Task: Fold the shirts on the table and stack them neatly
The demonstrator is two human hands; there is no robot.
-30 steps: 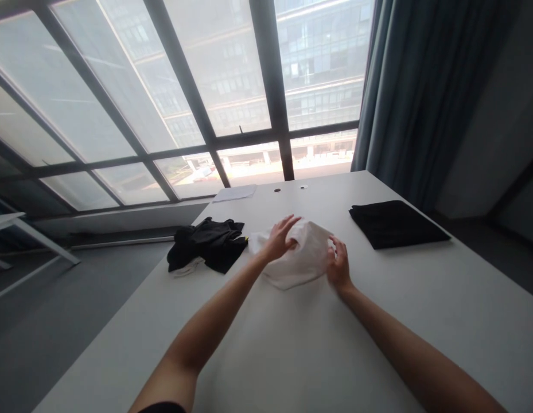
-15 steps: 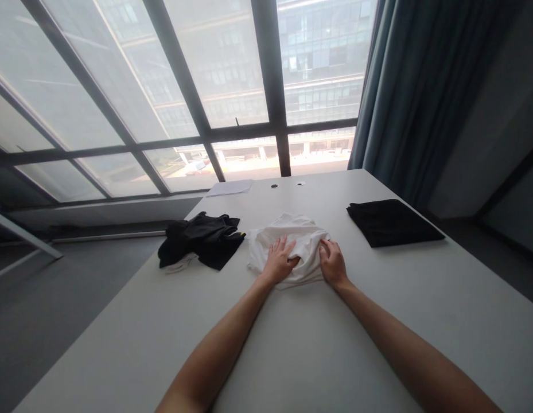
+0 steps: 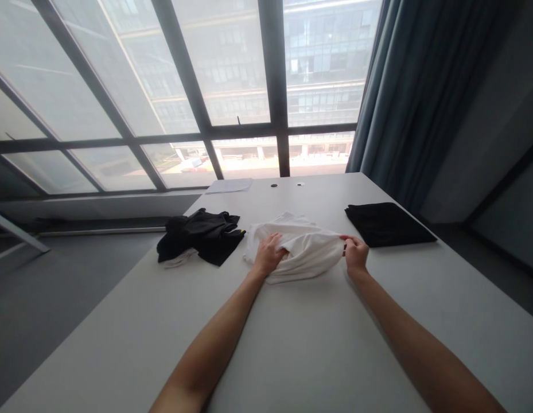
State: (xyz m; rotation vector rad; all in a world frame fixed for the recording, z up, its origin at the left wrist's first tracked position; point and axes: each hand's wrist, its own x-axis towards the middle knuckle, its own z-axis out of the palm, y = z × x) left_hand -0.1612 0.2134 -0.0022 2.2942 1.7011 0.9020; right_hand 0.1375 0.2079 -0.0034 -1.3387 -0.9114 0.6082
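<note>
A crumpled white garment [image 3: 309, 249], perhaps a shirt, lies on the white table in front of me, its exact kind hidden by its folds. My left hand [image 3: 269, 253] is on its left part, fingers bent over the cloth and thumb at a fold. At the garment's right end, my right hand [image 3: 356, 252] pinches the edge, pulled out taut and slightly raised off the table. To the left sits a loose heap of black clothing [image 3: 201, 232], with a bit of pale cloth showing under it. A neatly folded black cloth [image 3: 389, 223] rests on the right.
The white table [image 3: 311, 344] reaches toward large windows [image 3: 232, 69]. Some white paper [image 3: 229, 185] lies at its far left corner, near two small round fittings [image 3: 273, 185]. A blue-grey curtain [image 3: 404, 103] hangs behind the right side.
My right hand has moved to the right, drawing the white garment's edge out with it. My left hand has shifted slightly left, its fingers now closer together. The black clothes stay put.
</note>
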